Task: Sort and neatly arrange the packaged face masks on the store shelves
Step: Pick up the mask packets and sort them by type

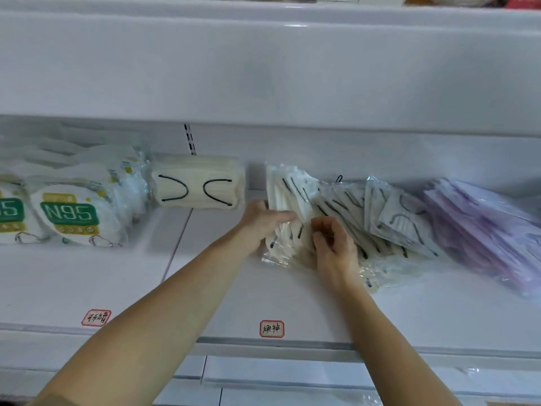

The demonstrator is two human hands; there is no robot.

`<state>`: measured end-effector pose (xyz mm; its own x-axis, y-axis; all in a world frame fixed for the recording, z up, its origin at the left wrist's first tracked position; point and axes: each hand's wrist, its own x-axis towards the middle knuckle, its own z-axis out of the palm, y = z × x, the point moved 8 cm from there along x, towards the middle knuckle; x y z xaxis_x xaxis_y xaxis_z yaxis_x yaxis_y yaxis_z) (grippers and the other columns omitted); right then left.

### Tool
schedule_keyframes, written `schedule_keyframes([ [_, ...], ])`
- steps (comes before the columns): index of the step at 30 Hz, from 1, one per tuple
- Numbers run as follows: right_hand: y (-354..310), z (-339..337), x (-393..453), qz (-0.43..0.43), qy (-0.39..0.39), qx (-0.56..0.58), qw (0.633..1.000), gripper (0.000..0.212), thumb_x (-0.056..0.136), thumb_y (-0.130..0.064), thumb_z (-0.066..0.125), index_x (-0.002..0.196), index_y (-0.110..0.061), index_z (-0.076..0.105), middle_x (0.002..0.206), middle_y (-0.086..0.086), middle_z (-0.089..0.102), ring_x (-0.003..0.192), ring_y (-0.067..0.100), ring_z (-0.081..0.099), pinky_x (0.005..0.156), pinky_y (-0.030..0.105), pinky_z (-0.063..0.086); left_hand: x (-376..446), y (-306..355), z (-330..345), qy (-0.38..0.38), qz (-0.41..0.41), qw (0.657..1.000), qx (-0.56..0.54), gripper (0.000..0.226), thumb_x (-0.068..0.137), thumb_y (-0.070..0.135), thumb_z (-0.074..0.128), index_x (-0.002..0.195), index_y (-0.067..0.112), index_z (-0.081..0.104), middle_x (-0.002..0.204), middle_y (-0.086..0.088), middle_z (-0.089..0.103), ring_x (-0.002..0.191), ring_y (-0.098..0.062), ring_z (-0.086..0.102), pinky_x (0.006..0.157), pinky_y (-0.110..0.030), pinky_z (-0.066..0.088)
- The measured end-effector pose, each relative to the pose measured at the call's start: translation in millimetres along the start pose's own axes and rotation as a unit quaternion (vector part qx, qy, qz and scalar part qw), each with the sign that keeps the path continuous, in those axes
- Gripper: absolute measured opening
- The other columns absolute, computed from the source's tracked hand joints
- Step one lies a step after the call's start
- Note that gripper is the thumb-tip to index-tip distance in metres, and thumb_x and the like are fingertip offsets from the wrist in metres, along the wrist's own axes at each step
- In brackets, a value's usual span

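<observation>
On the front edge of the white shelf [234,303] you see two red-framed labels [272,329] with handwriting. Behind, a slotted upright strip [190,139] stands on the back wall.

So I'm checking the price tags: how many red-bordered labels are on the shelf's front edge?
2. One red-bordered label sits at the front left below the N95 packs; the other sits near the middle, between the forearms. An arm may hide more.

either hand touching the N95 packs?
No, both the left hand and right hand are on the cream mask packets; the N95 packs lie apart.
</observation>
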<state>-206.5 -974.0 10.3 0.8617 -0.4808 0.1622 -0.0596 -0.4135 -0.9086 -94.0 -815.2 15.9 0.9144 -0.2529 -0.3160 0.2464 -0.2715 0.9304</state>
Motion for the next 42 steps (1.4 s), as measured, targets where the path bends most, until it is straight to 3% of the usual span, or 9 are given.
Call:
schedule_keyframes([
  [4,-3,-1,-2,0.001,0.009,0.015,1.000,0.023,0.092,-0.028,0.057,0.113,-0.028,0.066,0.100,-0.012,0.071,0.091,0.010,0.065,0.084,0.032,0.054,-8,0,11,-0.021,0.068,0.997,-0.031,0.036,0.091,0.029,0.077,0.122,0.019,0.060,0.112,-0.001,0.073,0.102,-0.018,0.071,0.090,-0.043,0.060],
  [13,-8,-7,-4,-0.004,0.017,0.004,1.000,0.018,0.099,-0.018,0.060,0.113,-0.026,0.067,0.100,-0.016,0.069,0.089,-0.006,0.061,0.077,0.021,0.046,-52,-15,-21,0.133,0.092,0.979,-0.120,0.032,0.085,0.008,0.074,0.113,0.020,0.065,0.101,0.003,0.075,0.092,-0.013,0.074,0.075,-0.025,0.060],
  [18,-19,-3,-13,-0.047,0.033,-0.045,0.997,0.027,0.100,-0.026,0.060,0.127,-0.027,0.060,0.106,-0.010,0.067,0.090,0.000,0.060,0.083,0.030,0.046,-93,23,-87,0.158,0.191,0.962,0.112,0.028,0.089,0.014,0.070,0.113,0.023,0.060,0.108,0.010,0.069,0.103,-0.012,0.066,0.080,-0.023,0.051],
  [21,-36,-7,-18,-0.099,0.045,-0.003,0.994,0.062,0.090,-0.027,0.076,0.146,-0.024,0.048,0.138,-0.011,0.058,0.124,0.004,0.056,0.103,0.026,0.044,-112,61,-115,0.097,0.217,0.919,0.316,0.029,0.095,0.019,0.067,0.118,0.031,0.053,0.112,0.014,0.063,0.109,-0.011,0.058,0.089,-0.032,0.047],
  [27,-50,48,-12,-0.024,-0.194,0.145,0.970,0.114,0.058,-0.043,0.099,0.152,-0.030,0.036,0.151,0.001,0.051,0.140,0.021,0.051,0.115,0.046,0.044,-144,96,-123,-0.071,0.220,0.806,0.544,0.030,0.101,0.028,0.062,0.121,0.042,0.046,0.103,0.002,0.066,0.089,-0.019,0.063,0.081,-0.041,0.054],
  [32,-75,83,-31,-0.027,-0.259,0.198,0.945,0.073,0.073,-0.005,0.090,0.138,-0.004,0.054,0.130,0.014,0.069,0.123,0.030,0.066,0.102,0.045,0.055,-145,95,-149,-0.063,0.241,0.806,0.537,0.034,0.100,0.030,0.062,0.128,0.039,0.045,0.109,0.000,0.066,0.095,-0.022,0.064,0.086,-0.041,0.054],
  [36,-72,99,-40,-0.029,-0.256,-0.009,0.966,0.061,0.072,-0.017,0.092,0.125,-0.021,0.061,0.114,-0.009,0.074,0.107,0.006,0.070,0.092,0.029,0.058,-126,65,-162,-0.097,0.211,0.815,0.530,0.038,0.101,0.027,0.062,0.133,0.037,0.044,0.119,-0.005,0.067,0.107,-0.026,0.066,0.093,-0.046,0.053],
  [39,-59,103,-42,-0.050,-0.254,-0.211,0.943,0.063,0.063,-0.053,0.082,0.116,-0.027,0.059,0.107,-0.008,0.067,0.102,0.014,0.064,0.089,0.039,0.056,-115,49,-177,-0.097,0.194,0.840,0.497,0.036,0.101,0.022,0.063,0.134,0.030,0.052,0.119,0.008,0.066,0.111,-0.018,0.064,0.097,-0.038,0.052],
  [42,-61,98,-35,-0.040,-0.252,-0.268,0.929,0.053,0.072,-0.048,0.079,0.116,-0.021,0.067,0.105,0.002,0.067,0.100,0.022,0.064,0.086,0.035,0.053,-102,36,-197,-0.087,0.187,0.859,0.470,0.027,0.100,0.023,0.065,0.126,0.026,0.059,0.115,0.008,0.069,0.106,-0.016,0.067,0.094,-0.039,0.054],
])
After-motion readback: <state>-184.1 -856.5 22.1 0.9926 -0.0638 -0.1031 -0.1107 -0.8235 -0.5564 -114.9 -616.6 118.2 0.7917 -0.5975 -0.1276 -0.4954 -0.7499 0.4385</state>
